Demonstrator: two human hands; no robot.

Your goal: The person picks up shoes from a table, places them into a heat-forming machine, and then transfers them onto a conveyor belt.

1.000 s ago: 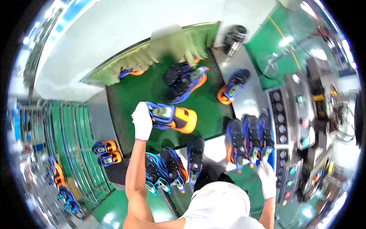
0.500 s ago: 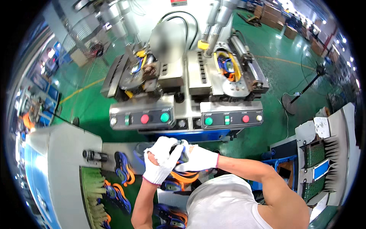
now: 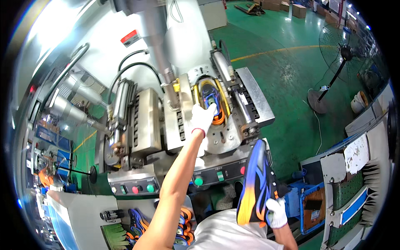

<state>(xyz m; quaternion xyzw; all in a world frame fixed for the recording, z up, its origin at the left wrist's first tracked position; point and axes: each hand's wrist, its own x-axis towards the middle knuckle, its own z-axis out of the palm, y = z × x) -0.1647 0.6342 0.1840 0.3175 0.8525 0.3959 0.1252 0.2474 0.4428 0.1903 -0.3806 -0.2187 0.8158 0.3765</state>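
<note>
Looks like a shoe swap: I have left hand [image 3: 203,118] on the far shoe [image 3: 211,100] in the press [image 3: 227,141], can't tell if gripping, right hand [image 3: 276,212] gripping the near shoe [image 3: 255,183]; next likely needs a straight lift-out.

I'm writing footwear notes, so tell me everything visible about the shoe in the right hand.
The shoe is sporty, its thick, foam-like sole fading from blue at the toe to orange at the heel. The dark upper has blue bands and small orange accents. The gloved right hand grips it near the heel, holding it in the air, toe pointing away, sole toward the left.
</note>
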